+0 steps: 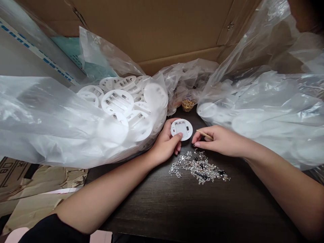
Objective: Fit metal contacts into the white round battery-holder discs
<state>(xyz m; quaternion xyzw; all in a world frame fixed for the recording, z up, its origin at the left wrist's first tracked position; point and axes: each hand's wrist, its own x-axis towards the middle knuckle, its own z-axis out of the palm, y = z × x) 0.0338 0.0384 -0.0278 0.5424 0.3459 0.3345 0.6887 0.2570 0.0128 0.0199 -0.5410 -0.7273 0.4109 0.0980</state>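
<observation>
My left hand [168,141] grips a round white plastic battery housing [187,134] by its left side, thumb on the face, with the battery recess turned up toward me. Just right of it, my right hand [215,140] is closed, a thin wooden stick [204,134] held across its fingers. The right thumb and index finger pinch a tiny dark piece, too small to name. Beneath both hands, a loose pile of small shiny metal contact pieces [199,168], some of them black, lies on the dark table [157,202].
A clear plastic bag [63,135] full of similar white housings [117,102] stands at the left. More bagged white parts [273,118] fill the right side. Small gold-coloured springs or pins [188,105] sit at the back. A cardboard wall [162,30] rises behind.
</observation>
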